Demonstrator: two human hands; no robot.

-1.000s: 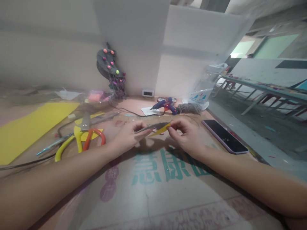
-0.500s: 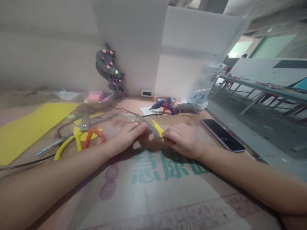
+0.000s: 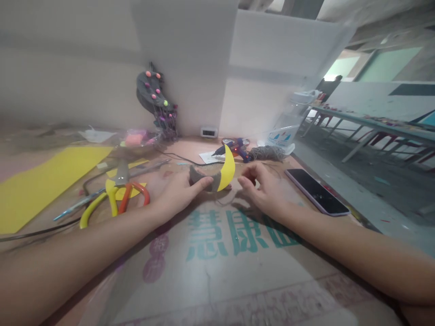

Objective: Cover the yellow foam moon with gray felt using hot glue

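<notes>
The table (image 3: 272,280) spread out under the left hand (image 3: 180,192) and the right hand (image 3: 265,194). There was flat room to move on the near side of the fingers, where big green letters (image 3: 247,233) showed. A large yellow sheet (image 3: 44,181) lay far to the left of the left fingers. Scissors (image 3: 111,199) with a yellow and an orange handle lay closer on that side. A dark phone (image 3: 316,191) lay to the right of the right fingers, by the table's edge. A blue glue gun (image 3: 239,151) sat past the fingertips, on the far side

The moon shape (image 3: 222,181), grey and yellow, was in the left fingers, its grey part pinched under the thumb. The right fingers were bent and loose, just beside its yellow part but apart from it. The grey part ran left to right. The yellow part's long way went up from the left fingertips, its thin tip pointing up in front of the glue gun
</notes>
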